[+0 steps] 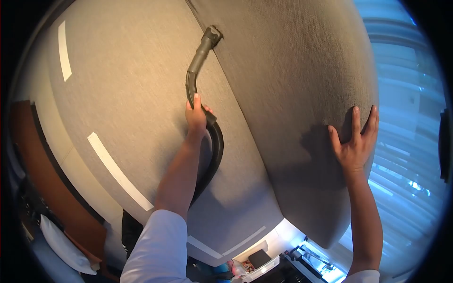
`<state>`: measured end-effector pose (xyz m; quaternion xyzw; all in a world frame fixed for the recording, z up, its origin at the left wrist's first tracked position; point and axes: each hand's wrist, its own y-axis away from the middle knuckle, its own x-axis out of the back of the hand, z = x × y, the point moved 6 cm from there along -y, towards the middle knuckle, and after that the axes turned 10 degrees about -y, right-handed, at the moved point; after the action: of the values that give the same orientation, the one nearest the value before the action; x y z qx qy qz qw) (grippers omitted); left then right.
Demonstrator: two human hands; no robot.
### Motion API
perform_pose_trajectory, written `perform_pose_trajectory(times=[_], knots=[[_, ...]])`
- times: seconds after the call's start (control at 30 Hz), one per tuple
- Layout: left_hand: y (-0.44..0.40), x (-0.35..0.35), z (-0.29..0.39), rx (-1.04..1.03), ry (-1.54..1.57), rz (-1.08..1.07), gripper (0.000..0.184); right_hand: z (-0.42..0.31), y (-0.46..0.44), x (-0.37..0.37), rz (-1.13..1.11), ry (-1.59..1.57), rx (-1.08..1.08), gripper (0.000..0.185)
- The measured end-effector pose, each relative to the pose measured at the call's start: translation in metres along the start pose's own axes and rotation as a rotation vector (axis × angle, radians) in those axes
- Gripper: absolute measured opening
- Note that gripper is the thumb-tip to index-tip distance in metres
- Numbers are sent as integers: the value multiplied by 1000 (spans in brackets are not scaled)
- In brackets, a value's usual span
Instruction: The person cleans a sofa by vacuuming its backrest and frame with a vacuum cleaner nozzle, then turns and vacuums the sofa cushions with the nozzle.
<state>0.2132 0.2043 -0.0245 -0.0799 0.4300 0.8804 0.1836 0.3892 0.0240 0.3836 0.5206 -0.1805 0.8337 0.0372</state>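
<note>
My left hand (197,115) is wrapped round the handle of a black vacuum hose (216,146). The hose's brush nozzle (212,35) touches the grey upholstered backrest (292,70) near the seam where it meets the grey seat (137,70). My right hand (355,144) lies against the backrest's outer edge with its fingers spread, holding nothing. White strips (120,172) run along the seat's left side.
Window blinds (401,118) glow blue at the right. A brown panel (56,179) and a white pillow (66,245) are at the lower left. Below the seat's end stands a white bin (264,270) with small items.
</note>
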Motion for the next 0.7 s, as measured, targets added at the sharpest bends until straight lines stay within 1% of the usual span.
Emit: perform_pose_trajectory(times=[0.03,0.07,0.13,0.17,0.2,0.23,0.27,0.3,0.37,0.4,0.43,0.47,0.5,0.57,0.6,0.67,0.7], knots=[[-6,4,-3,-17,-17,-37,35,-1,-1,2,-3,13,-1,82],[6,4,-14,-1,-17,-272,36,-1,-1,4,8,12,-5,82],[67,-11,-32,54,107,-97,32,0,-2,6,-38,27,-16,79],[109,-18,-32,72,167,-133,27,0,-5,10,-15,42,-16,79],[147,-24,-35,145,241,-178,26,1,-5,11,-42,7,-32,76],[180,-27,-35,197,233,-197,27,2,-5,12,-72,-28,-46,74],[197,-27,-37,204,210,-207,32,2,-7,13,-65,-49,-50,71],[197,-32,-15,186,222,-216,32,3,-12,15,-46,-40,-41,71],[180,-35,35,215,157,-143,36,17,-21,11,-145,-235,-228,73],[154,-37,54,178,101,-107,48,34,-45,2,-112,-343,-466,78],[129,-37,70,103,71,-93,66,34,-71,-1,-93,-346,-475,78],[95,-37,73,14,130,-139,67,20,-104,-2,-83,-191,-296,80],[79,-33,91,-15,86,-63,50,5,-126,-8,-77,-39,-113,83],[66,-44,124,-138,79,-111,38,9,-125,-16,-50,-99,-119,85],[75,-56,119,-123,67,-133,38,14,-122,-14,-21,-154,-97,86],[112,-60,112,-140,144,-140,33,18,-121,-16,-34,-187,-136,86],[143,-62,106,-112,-14,-107,28,19,-124,-17,-34,-230,-150,86]])
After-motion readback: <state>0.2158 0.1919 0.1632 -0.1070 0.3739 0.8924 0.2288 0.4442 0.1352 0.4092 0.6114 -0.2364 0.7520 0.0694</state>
